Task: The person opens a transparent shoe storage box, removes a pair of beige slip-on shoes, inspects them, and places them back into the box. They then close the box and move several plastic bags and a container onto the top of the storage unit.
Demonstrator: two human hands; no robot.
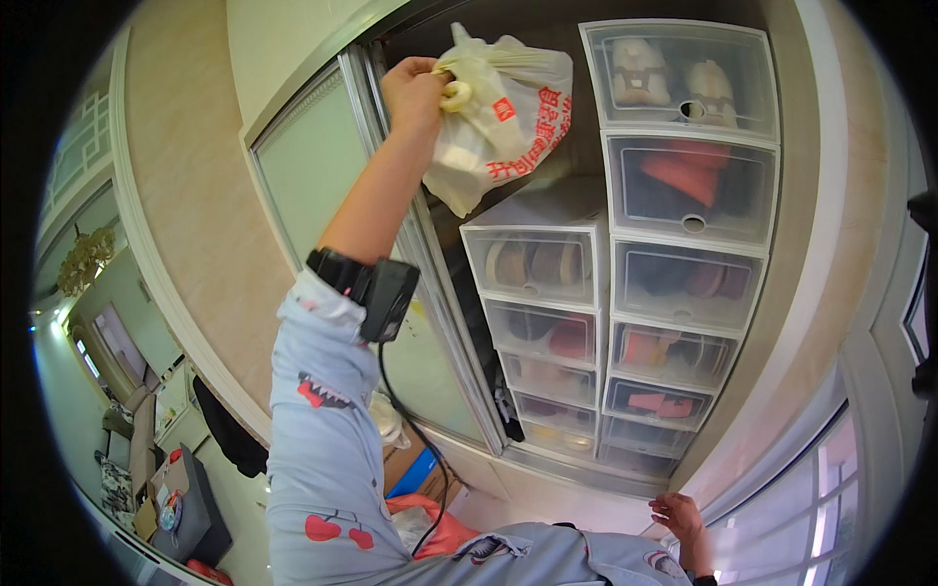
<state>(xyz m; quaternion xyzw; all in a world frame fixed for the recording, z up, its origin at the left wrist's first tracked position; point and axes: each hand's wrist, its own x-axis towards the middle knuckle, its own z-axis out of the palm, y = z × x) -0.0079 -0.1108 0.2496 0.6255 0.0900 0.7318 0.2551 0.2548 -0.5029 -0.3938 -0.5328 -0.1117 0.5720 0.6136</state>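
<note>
My left hand grips the knotted top of a pale plastic bag with red printing, held up at the cabinet opening. What the bag holds is hidden. My right hand hangs low at the lower right with its fingers loosely curled and nothing seen in it. Behind the bag, two stacks of clear-fronted shoe boxes stand in the cabinet. The top box of the right stack holds a pair of light shoes. The left stack's top box is lower, with free surface above it.
A frosted sliding door covers the cabinet's left side. On the floor below are a cardboard box and a red plastic bag. A black cable runs from the device on my left wrist. A barred window is at the lower right.
</note>
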